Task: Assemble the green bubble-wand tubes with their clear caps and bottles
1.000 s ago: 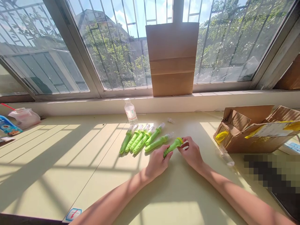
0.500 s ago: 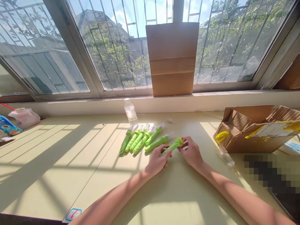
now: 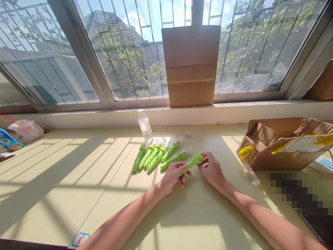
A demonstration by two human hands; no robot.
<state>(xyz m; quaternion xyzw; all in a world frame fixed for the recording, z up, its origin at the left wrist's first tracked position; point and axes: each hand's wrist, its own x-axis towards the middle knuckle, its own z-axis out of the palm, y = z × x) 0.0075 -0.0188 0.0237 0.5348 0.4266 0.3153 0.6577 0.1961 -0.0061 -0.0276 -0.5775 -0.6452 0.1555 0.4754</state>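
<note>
My left hand (image 3: 174, 176) is closed on the body of a green tube (image 3: 191, 164) with raised rings near its end. The fingers of my right hand (image 3: 212, 168) pinch the yellow-green end of the same tube, and the part between them is hidden. Just left of my hands, several green tubes (image 3: 155, 157) with clear tips lie side by side on the table. The nearest one (image 3: 173, 160) lies at a slant beside my left hand.
A clear bottle (image 3: 145, 125) stands behind the tubes. An open cardboard box (image 3: 281, 158) is at right, with a clear plastic piece (image 3: 252, 175) before it. A small clear piece (image 3: 189, 134) lies behind. Cardboard (image 3: 192, 69) leans on the window.
The fingers of my left hand have shifted a little along the green tube, and the tube seems slightly turned. My right hand is in nearly the same place.
</note>
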